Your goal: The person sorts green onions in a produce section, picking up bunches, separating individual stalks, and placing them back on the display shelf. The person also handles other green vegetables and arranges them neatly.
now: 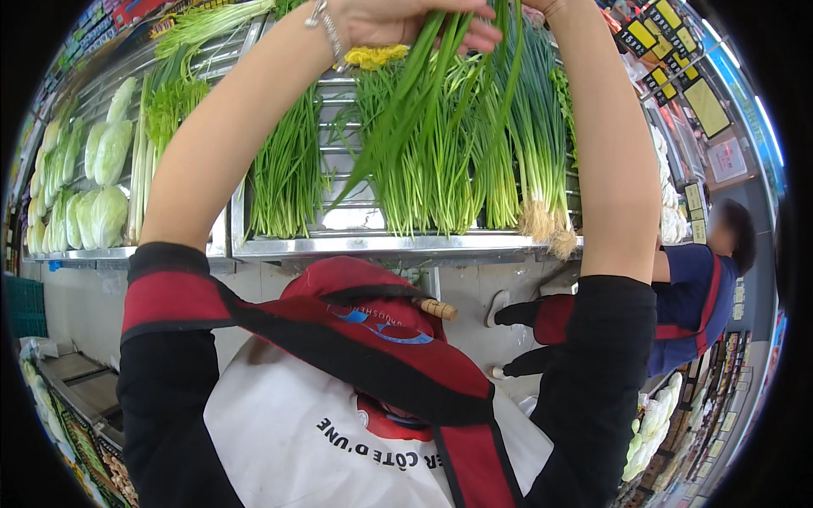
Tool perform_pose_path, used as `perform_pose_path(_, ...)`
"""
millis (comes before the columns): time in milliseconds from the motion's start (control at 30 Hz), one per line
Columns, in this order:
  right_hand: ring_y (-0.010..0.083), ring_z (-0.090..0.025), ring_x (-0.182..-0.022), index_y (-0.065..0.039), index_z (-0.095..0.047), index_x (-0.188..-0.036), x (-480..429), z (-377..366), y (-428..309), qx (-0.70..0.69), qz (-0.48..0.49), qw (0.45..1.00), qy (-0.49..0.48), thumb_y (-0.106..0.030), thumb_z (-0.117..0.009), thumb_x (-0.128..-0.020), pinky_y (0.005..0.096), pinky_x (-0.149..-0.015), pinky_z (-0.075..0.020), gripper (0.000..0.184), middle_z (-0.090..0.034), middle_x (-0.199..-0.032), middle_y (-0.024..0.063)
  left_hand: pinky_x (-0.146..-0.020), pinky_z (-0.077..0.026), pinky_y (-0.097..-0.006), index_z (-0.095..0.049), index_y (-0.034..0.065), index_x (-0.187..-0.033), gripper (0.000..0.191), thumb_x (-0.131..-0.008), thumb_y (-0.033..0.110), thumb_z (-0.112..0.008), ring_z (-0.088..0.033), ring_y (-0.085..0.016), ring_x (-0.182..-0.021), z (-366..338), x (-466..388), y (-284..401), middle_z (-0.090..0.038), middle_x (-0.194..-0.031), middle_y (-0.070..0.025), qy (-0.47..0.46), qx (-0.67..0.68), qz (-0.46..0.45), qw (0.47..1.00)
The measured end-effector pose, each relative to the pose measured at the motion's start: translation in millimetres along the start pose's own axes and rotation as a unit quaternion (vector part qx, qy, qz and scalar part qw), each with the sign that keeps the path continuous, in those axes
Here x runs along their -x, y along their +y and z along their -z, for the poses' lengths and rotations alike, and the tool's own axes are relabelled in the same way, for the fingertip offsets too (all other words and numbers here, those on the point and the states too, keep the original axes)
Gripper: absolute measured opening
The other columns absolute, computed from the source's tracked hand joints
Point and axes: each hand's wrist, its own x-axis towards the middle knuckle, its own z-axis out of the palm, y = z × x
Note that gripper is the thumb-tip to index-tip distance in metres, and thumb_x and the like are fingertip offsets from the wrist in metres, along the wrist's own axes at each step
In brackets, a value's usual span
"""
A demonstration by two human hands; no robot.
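Note:
My left hand (406, 28), with a chain bracelet at the wrist, is at the top edge among long green leaves (413, 95), probably Chinese chives. Its fingers curl around this loose bunch, whose tips hang down over the display. Only a small part of my right hand (545, 5) shows at the top rim, near the same leaves; its fingers are cut off. Beneath lie rows of thin green bunches (425, 184) on a slatted metal shelf (349, 219). Scallions with pale roots (537, 190) lie at their right, and another green bunch (286, 171) at their left.
Napa cabbages (108, 216) and long-stemmed greens (171, 108) fill the left of the display. A yellow crumpled item (376, 57) sits by my left wrist. A wooden handle (438, 309) sticks out of my red apron pocket. Another person (692, 292) stands at the right, near price signs (664, 51).

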Motion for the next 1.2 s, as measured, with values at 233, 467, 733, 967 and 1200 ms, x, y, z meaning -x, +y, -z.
perform_pose_path(233, 0.0053, -0.052, -0.048, -0.001, -0.049, -0.116, 2.9, 28.9, -17.1, -0.105, 0.029, 0.994, 0.005, -0.021, -0.042, -0.096, 0.0182, -0.049, -0.0508, 0.029, -0.064, -0.099, 0.0074, -0.078, -0.053, -0.0291, -0.041, -0.0028, -0.124, 0.033, -0.093, 0.008, -0.044, -0.057, -0.028, -0.106, -3.6, 40.5, -26.2, -0.053, -0.118, -0.0250, -0.074, -0.077, -0.006, 0.994)
perform_pose_path(467, 0.0081, -0.058, -0.054, 0.001, -0.045, -0.120, -16.4, 46.7, 2.6, -0.142, 0.017, 0.989, -0.026, -0.022, -0.041, -0.096, 0.0127, -0.040, -0.0408, 0.034, -0.063, -0.101, 0.0125, -0.082, -0.053, -0.0357, -0.040, -0.0004, -0.123, 0.030, -0.093, 0.006, -0.039, -0.054, -0.033, -0.111, 3.4, 46.5, -20.0, -0.050, -0.120, -0.0280, -0.090, 0.038, 0.002, 0.995)
perform_pose_path(733, 0.0102, -0.064, -0.075, 0.001, -0.043, -0.122, -26.5, 59.1, 15.7, -0.084, 0.023, 0.996, -0.029, -0.025, -0.043, -0.096, 0.0115, -0.039, -0.0357, 0.037, -0.062, -0.105, 0.0143, -0.085, -0.051, -0.0406, -0.036, 0.0004, -0.127, 0.035, -0.092, 0.007, -0.036, -0.051, -0.034, -0.115, 7.3, 49.1, -24.3, -0.046, -0.125, -0.0265, -0.079, 0.012, -0.007, 0.997)
perform_pose_path(967, 0.0224, -0.065, -0.089, 0.004, -0.045, -0.119, -18.3, 45.8, 11.9, -0.130, 0.021, 0.991, 0.005, -0.020, -0.042, -0.095, 0.0146, -0.050, -0.0499, 0.034, -0.062, -0.104, 0.0155, -0.089, -0.048, -0.0419, -0.036, 0.0013, -0.130, 0.041, -0.092, 0.016, -0.031, -0.046, -0.035, -0.119, 15.2, 48.3, -35.3, -0.042, -0.131, -0.0235, -0.151, 0.069, -0.033, 0.986)
perform_pose_path(1200, 0.0210, -0.066, -0.087, 0.004, -0.046, -0.118, -24.0, 48.9, 17.2, -0.111, 0.019, 0.993, 0.026, -0.019, -0.041, -0.096, 0.0149, -0.048, -0.0500, 0.032, -0.063, -0.101, 0.0144, -0.090, -0.047, -0.0408, -0.034, 0.0004, -0.133, 0.044, -0.093, 0.018, -0.029, -0.047, -0.034, -0.118, 21.1, 45.0, -39.8, -0.042, -0.131, -0.0236, -0.157, 0.053, -0.043, 0.985)
